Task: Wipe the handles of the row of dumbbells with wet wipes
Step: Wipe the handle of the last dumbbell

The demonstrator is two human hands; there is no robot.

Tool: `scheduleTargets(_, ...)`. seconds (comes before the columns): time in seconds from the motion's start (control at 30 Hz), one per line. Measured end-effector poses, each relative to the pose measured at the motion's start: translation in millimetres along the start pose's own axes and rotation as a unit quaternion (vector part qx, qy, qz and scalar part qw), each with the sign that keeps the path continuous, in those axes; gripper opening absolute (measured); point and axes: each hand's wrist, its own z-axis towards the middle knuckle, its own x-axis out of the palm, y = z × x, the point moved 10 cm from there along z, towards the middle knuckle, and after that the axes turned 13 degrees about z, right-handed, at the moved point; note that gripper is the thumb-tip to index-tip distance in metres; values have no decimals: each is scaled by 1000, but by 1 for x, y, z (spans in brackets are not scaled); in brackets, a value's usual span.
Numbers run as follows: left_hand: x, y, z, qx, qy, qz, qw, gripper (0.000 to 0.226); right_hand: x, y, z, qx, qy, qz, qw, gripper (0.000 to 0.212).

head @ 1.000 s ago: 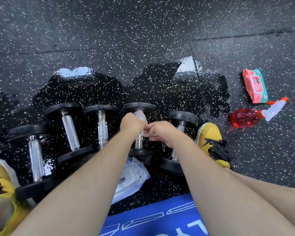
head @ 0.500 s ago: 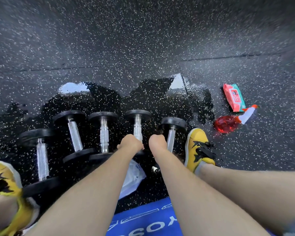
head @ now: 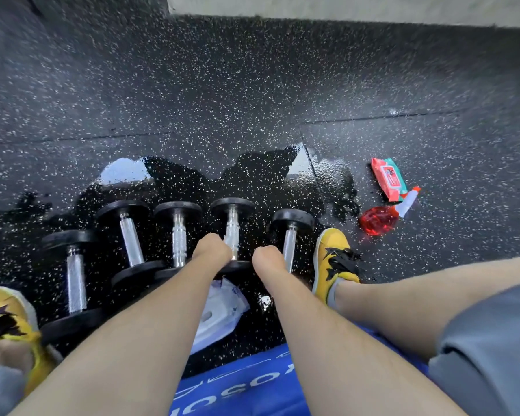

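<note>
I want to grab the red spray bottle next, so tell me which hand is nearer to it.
Right. The right hand sits by the rightmost dumbbell, with the yellow shoe between it and the red spray bottle. The left hand is farther left, at the fourth dumbbell's handle.

Fingers of left hand [head: 212, 248] and right hand [head: 267, 259] hidden behind knuckles; grasp not determinable. Near plates of two right dumbbells [head: 232, 226] partly covered by forearms. White pack [head: 222, 310] half hidden. Left shoe [head: 3, 322] cut off. Pack [head: 388, 178] lettering unreadable.
</note>
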Motion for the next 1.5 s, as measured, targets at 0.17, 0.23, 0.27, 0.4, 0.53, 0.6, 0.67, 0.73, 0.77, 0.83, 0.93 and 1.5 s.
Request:
scheduleTargets(0.17,-8,-2,-12,73,0,-190,979,10,-5,7,-4,-50,18,97,994,30)
scheduleTargets(0.23,-14,-6,-18,100,9,-289,952,14,-7,11,-12,-71,15,194,978,28)
scheduleTargets(0.27,-16,-6,-26,110,25,-328,938,17,0,17,-20,-82,42,223,971,28)
scheduleTargets(0.4,-20,-11,-51,120,113,-492,855,34,18,30,-37,-107,109,220,964,30)
scheduleTargets(0.53,-32,2,-77,146,103,-502,846,60,7,39,-58,-138,74,218,963,13)
scheduleTargets(0.6,-35,15,-80,134,62,-478,866,77,1,42,-68,-155,56,223,961,7)
scheduleTargets(0.67,-43,31,-85,107,4,-526,844,47,-5,42,-78,-163,44,237,957,7)
scheduleTargets(0.73,-44,35,-91,98,-4,-562,821,31,-6,40,-87,-167,58,257,950,10)
scheduleTargets(0.77,-41,33,-93,100,14,-575,812,27,-6,38,-90,-168,61,263,948,14)
scheduleTargets(0.83,-30,23,-103,104,76,-596,792,23,-10,32,-86,-172,45,264,948,20)
scheduleTargets(0.93,-10,15,-93,103,109,-556,818,20,-12,27,-79,-153,48,283,946,20)
scheduleTargets(1.5,-16,7,32,51,-120,-326,936,21,28,34,40,-87,-31,196,976,37)
